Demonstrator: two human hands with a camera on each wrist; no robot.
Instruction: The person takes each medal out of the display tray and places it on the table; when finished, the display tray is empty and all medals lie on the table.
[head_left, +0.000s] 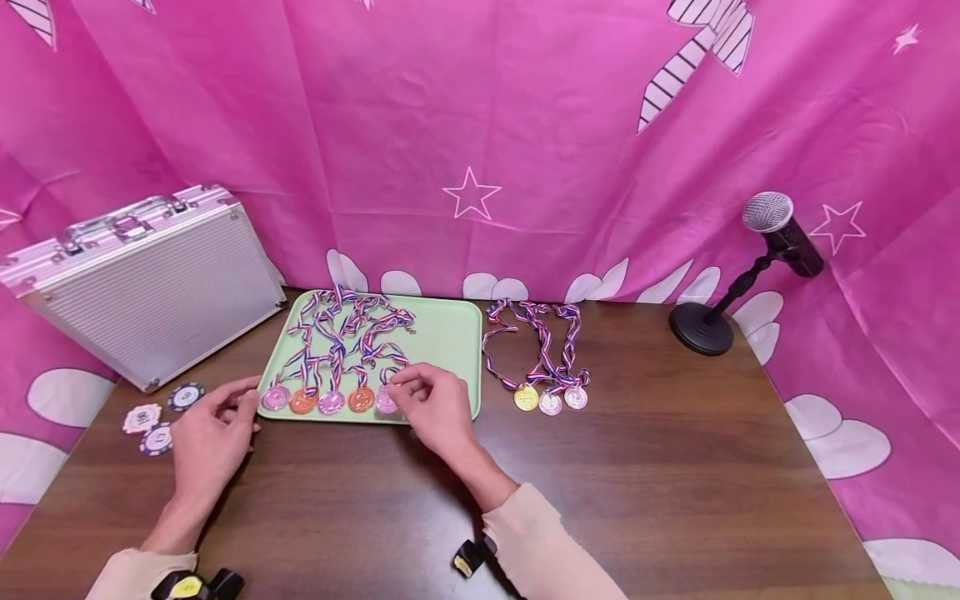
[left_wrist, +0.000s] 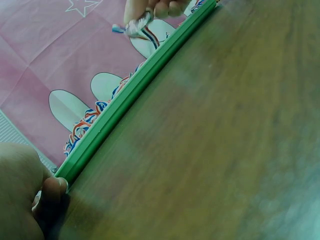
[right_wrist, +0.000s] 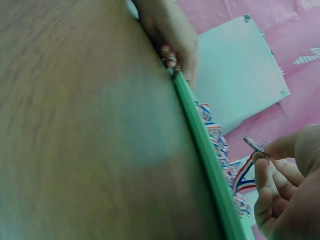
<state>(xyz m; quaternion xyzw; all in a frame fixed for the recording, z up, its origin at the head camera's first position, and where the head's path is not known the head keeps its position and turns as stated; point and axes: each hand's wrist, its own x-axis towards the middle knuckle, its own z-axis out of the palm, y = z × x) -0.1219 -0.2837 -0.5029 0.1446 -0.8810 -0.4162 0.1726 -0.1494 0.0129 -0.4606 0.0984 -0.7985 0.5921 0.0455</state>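
A light green tray (head_left: 442, 333) lies on the table with several medals on striped ribbons. Along its front edge, silver-looking medals alternate with bronze ones such as this bronze medal (head_left: 303, 401). My left hand (head_left: 213, 433) grips the tray's front left corner between thumb and fingers, and the fingertips (left_wrist: 52, 190) show at the rim. Between thumb and fingers my right hand (head_left: 437, 408) pinches a silver-looking medal (right_wrist: 253, 144) at the right end of this row. In the right wrist view that medal is tilted above the tray rim, its striped ribbon (right_wrist: 242, 179) hanging down.
Right of the tray lie a gold medal (head_left: 526, 397) and two silver-looking medals (head_left: 550, 403) with ribbons. A metal briefcase (head_left: 165, 283) stands at the back left, with poker chips (head_left: 142, 418) before it. A microphone (head_left: 780, 221) on a stand is at the back right, before a pink curtain.
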